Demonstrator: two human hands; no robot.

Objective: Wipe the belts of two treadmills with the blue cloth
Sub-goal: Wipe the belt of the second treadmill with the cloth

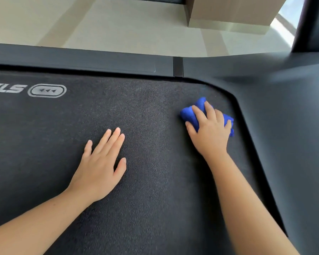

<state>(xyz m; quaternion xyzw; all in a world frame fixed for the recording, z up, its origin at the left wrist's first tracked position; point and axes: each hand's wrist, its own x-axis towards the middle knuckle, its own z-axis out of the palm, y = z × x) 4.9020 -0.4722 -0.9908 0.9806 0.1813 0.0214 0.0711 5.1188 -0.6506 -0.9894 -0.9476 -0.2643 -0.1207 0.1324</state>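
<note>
Head view: the right hand (210, 129) clutches the blue cloth (189, 115), fingers curled over it, on the belt's (155, 190) far right corner, just beside the curved front cover (284, 111); the left hand (101, 166) lies flat on the belt, grasping nothing. The cloth is wadded, so it likely wipes narrowly and could leave strips unwiped; it might catch in the seam under the cover. The wad's long axis slants from far left to near right; the belt runs left to right.
</note>
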